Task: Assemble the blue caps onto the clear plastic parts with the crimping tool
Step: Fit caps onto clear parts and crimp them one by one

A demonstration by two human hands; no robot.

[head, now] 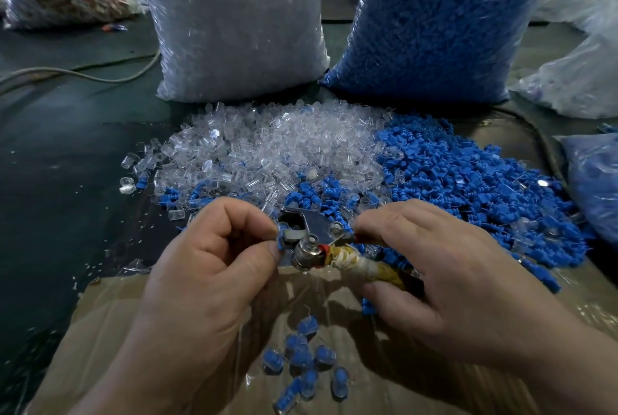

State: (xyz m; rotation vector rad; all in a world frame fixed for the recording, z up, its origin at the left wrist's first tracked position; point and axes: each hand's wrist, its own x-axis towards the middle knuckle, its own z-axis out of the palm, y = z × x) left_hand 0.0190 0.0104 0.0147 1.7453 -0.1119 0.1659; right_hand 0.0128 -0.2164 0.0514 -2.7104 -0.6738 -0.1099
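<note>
One crimping tool (314, 240) sits between the hands, its long axis running from the metal head at left to the taped handles at lower right. The right hand (434, 267) grips the handles, and the left hand (214, 267) pinches one blue cap (280, 240) at the head. About nine capped pieces (304, 357) lie below in a cardboard box (110, 331); beyond, two loose piles, clear parts (267, 147) and blue caps (468, 180), front two full bags (234, 30).

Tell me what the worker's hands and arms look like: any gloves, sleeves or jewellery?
The left hand and right hand are bare: no gloves, rings or tape show. The left forearm and right forearm are uncovered down to the frame's lower edge, with no sleeve, watch or wristband in view.
</note>
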